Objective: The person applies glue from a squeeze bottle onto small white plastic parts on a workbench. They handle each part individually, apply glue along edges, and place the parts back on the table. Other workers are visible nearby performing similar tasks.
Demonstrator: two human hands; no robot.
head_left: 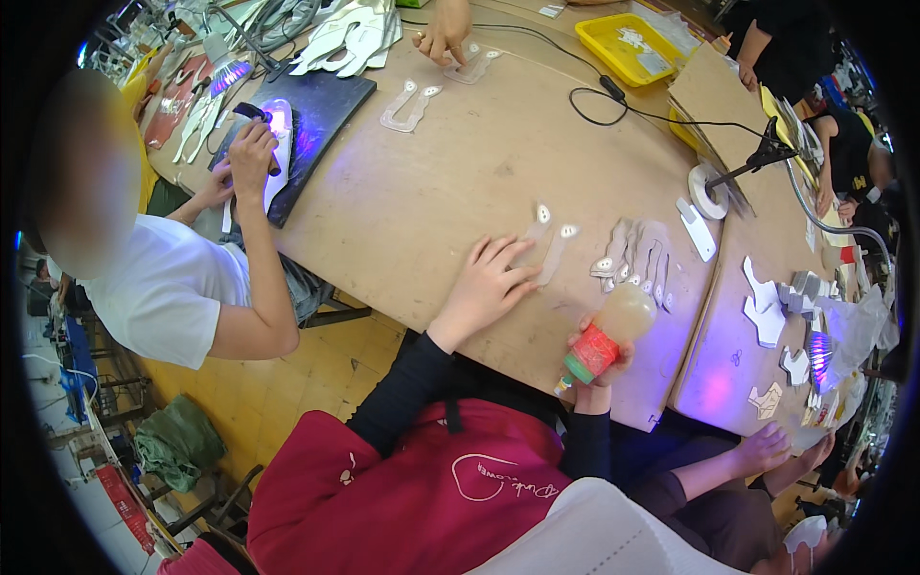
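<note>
My left hand (487, 286) lies with its fingers spread on the tabletop, fingertips at a translucent U-shaped piece (553, 261) with white oval tips. My right hand (623, 364) is wrapped round a plastic bottle (628, 311) with a red label and a green cap. The bottle is tilted, its pale rounded bottom pointing away and its nozzle toward me, over the table's near edge. Just beyond it, several similar translucent pieces (634, 251) lie overlapping in a small pile.
Farther off, another person's hand (444, 36) touches a similar piece, near a loose one (412, 107). At left, a person works with a dark-headed tool on a black board (335, 101). A yellow tray (599, 36), a black cable and a lamp base (707, 192) stand at right.
</note>
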